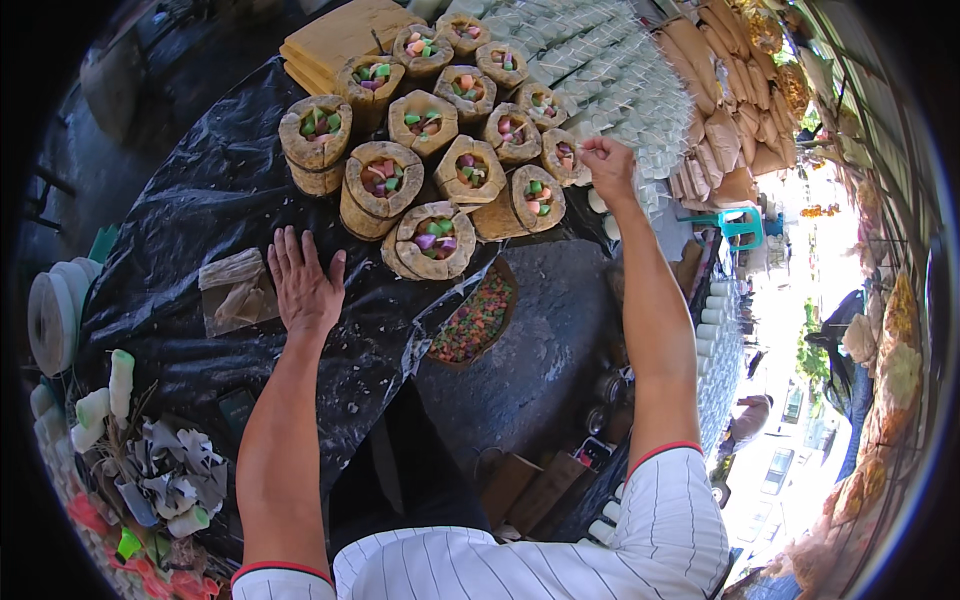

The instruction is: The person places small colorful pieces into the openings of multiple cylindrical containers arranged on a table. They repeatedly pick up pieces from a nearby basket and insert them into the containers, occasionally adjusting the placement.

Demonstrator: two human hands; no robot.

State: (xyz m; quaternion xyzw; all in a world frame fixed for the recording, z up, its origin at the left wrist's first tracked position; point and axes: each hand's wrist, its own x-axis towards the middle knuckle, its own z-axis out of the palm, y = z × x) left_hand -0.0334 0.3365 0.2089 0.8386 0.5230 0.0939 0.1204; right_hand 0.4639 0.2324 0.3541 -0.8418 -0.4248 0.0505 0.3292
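Observation:
My left hand [305,285] lies flat with fingers stretched out on a black plastic sheet [370,285], beside a small clear packet of pale material [240,293]. Over at the upper right, my right hand [611,172] is pinched beside the rightmost tan mould [564,157]; whatever its fingertips hold is too small to make out. Several thick-walled, roughly cylindrical tan moulds stand close together, bound with dark bands. Their hollows contain green, pink, orange and purple chunks. The nearest mould [430,241] sits at the sheet's edge, not touched by either hand.
A container of small coloured chunks [475,320] is below the table edge. Flat tan slabs [345,40] lie behind the moulds, and rows of clear wrapped items [590,80] fill the back right. White rolls [60,310] stand at the left. A turquoise stool [741,228] is farther right.

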